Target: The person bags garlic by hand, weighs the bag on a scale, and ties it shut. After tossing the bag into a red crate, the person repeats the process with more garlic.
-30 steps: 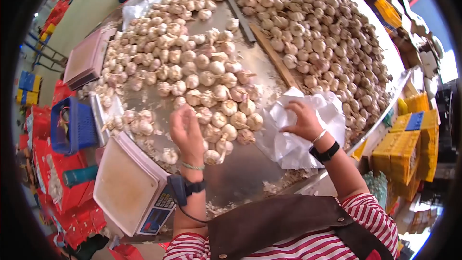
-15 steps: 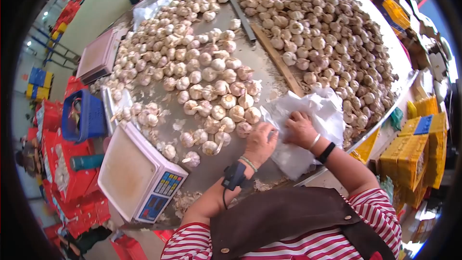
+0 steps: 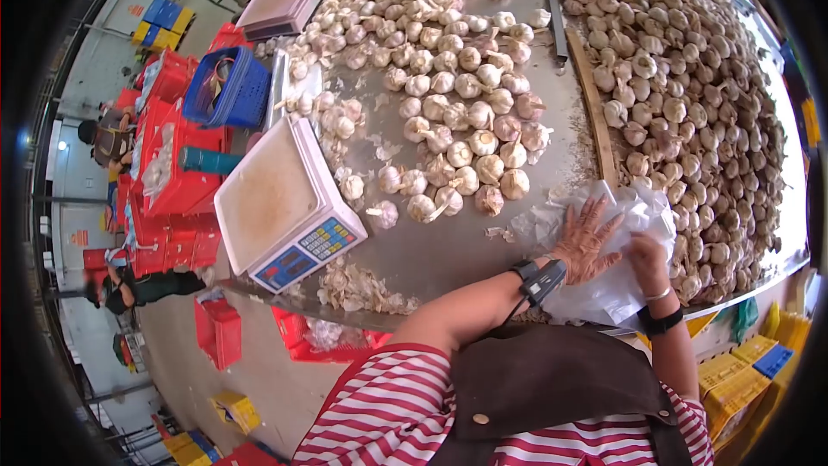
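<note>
A stack of thin white plastic bags (image 3: 591, 300) lies crumpled at the table's near edge. My left hand (image 3: 588, 243) rests on it with fingers spread. Just to the right, my right hand (image 3: 650, 263) has its fingers curled on the bags' right side; its fingertips are partly hidden and a little blurred. Beyond my left hand, loose garlic bulbs (image 3: 459, 153) are scattered over the metal table (image 3: 414, 263). A far larger heap of garlic (image 3: 690, 121) lies to the right, behind a wooden strip (image 3: 595, 112).
A digital scale (image 3: 272, 198) stands at the left edge, with a second scale (image 3: 280, 0) farther off. A metal bar (image 3: 554, 9) continues the divider. Garlic skins (image 3: 358, 289) lie near the front edge. A blue basket (image 3: 226, 86) and red crates (image 3: 177, 164) are left; yellow crates (image 3: 733, 380) are right.
My left hand has moved right onto the bags and spread its fingers. My right hand has shifted to the bags' right side. The view has turned, so the table's left side shows more.
</note>
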Motion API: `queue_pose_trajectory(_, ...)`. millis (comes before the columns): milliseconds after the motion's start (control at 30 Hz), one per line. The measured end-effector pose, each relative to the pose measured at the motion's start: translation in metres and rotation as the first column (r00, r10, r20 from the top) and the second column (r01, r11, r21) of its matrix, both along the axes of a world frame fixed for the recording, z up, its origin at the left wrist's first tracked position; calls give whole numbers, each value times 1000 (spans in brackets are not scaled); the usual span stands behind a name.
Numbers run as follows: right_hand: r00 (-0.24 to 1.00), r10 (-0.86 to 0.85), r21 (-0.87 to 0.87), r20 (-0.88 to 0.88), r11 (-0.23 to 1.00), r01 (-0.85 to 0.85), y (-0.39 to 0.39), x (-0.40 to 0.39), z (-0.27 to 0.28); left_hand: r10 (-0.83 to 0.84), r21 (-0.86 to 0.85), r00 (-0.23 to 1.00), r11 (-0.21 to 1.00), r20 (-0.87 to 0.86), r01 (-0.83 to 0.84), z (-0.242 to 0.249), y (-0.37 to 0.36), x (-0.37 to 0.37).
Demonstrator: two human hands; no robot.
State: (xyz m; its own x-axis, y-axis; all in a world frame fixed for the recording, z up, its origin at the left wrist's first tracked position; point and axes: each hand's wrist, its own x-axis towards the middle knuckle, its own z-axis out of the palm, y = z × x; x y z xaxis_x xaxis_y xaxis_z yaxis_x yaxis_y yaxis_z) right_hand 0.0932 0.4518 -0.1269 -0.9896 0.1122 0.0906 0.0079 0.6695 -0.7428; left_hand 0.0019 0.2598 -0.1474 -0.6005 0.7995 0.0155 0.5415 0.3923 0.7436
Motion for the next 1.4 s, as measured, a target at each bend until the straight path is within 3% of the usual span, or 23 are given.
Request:
queue_pose_trajectory(33,972,-234,-250,32,940,234,22,10,-3,-55,-37,998,998,-42,53,-12,-1,0)
queue_pose_trajectory(67,890,-441,-464,118,767,442,52,19,-1,-113,-71,990,992,-85,107,-20,1,-1)
queue_pose_trajectory(133,606,-788,-523,111,472,710,166,63,-18,-205,-202,961,965,-184,167,-14,-1,-6)
queue_pose_trajectory(267,442,-880,-722,-176,421,549,175,88,77,-232,-268,965,944,-120,194,-9,3,-7)
queue_pose_trajectory(400,431,-856,-756,-285,478,447,129,68,137,-263,-351,950,917,-170,191,12,-1,-14)
queue_pose_trajectory(467,486,-833,-795,-264,474,379,82,37,151,-128,-164,985,976,113,146,32,-15,-22)
queue_pose_trajectory(500,504,-838,-877,-211,389,280,53,13,157,-5,188,986,982,166,-27,47,-30,-21)
queue_pose_trajectory(533,494,-842,-882,-217,386,271,33,4,153,-4,284,928,952,373,-111,71,-50,-25)
queue_pose_trajectory(567,641,-708,-795,-296,555,247,17,-3,143,-28,355,827,911,561,-210,95,-71,-29)
queue_pose_trajectory(633,867,-349,-558,-356,824,102,-25,-22,137,-12,490,834,814,552,-312,126,-109,-26)
queue_pose_trajectory(667,995,-89,-61,-47,994,86,-70,-36,203,-11,492,841,815,541,-306,131,-117,-21)
queue_pose_trajectory(700,986,-5,-745,-168,655,-124,-82,-38,155,-89,484,808,836,582,-256,135,-125,-13)
queue_pose_trajectory(733,912,347,-520,-218,750,-409,-91,-58,140,-163,478,767,854,621,-206,137,-132,-4)
queue_pose_trajectory(800,763,554,101,-334,825,-556,-140,-70,137,-217,546,696,785,685,-293,117,-125,24)
queue_pose_trajectory(867,717,664,283,-211,744,-606,-171,-63,131,-107,305,293,507,950,-806,124,-120,38)
queue_pose_trajectory(900,623,755,327,-203,652,-684,-173,-62,138,-160,270,220,452,962,-850,117,-129,36)
queue_pose_trajectory(933,617,759,323,-205,648,-689,-174,-60,138,-153,266,220,446,963,-854,115,-139,38)
queue_pose_trajectory(1033,713,616,-234,-336,678,-697,-168,-62,136,-158,357,320,390,934,-849,109,-169,47)
queue_pose_trajectory(1167,884,439,-320,-158,825,-467,-147,-80,119,-201,382,333,308,921,-871,117,-190,65)
queue_pose_trajectory(1267,810,585,-453,-35,713,-535,-148,-86,94,-204,408,360,297,910,-863,130,-190,76)
queue_pose_trajectory(1333,660,735,-827,155,462,-320,-153,-86,83,-154,397,367,314,918,-862,120,-198,82)
queue_pose_trajectory(1367,606,779,-917,162,346,-199,-157,-86,69,-108,389,375,333,921,-859,114,-203,86)
queue_pose_trajectory(1400,606,779,-918,164,345,-195,-159,-84,63,-108,386,372,333,922,-860,109,-208,88)
